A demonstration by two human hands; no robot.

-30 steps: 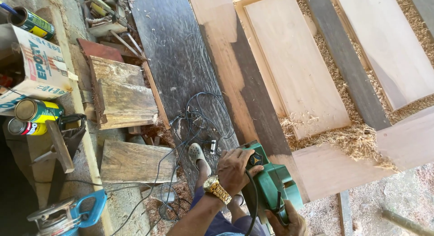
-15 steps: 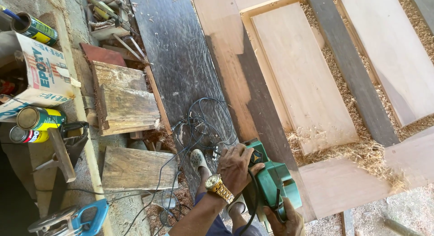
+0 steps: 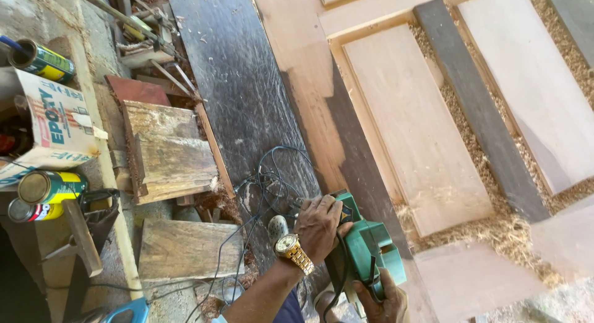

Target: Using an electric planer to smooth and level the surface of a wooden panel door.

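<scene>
Left hand (image 3: 318,227) fingers curled over front of green planer (image 3: 365,255), right hand (image 3: 383,301) closed on its rear handle, planer resting on door frame (image 3: 309,81) edge, shavings (image 3: 507,230) alongside, cable (image 3: 260,187) tangled nearby.

1. A spray can (image 3: 42,61) with a yellow and green label lies at the upper left of the frame.
2. A cardboard box (image 3: 52,122) sits just under it, at the left.
3. Two tin cans (image 3: 43,193) lie side by side at the left edge, below the box.
4. A rough old wood block (image 3: 167,153) sits left of the middle.
5. Another flat wood piece (image 3: 189,249) lies below it.
6. Tangled black cords (image 3: 260,187) lie near the middle.
7. Piles of wood shavings (image 3: 507,227) lie at the right.
</scene>
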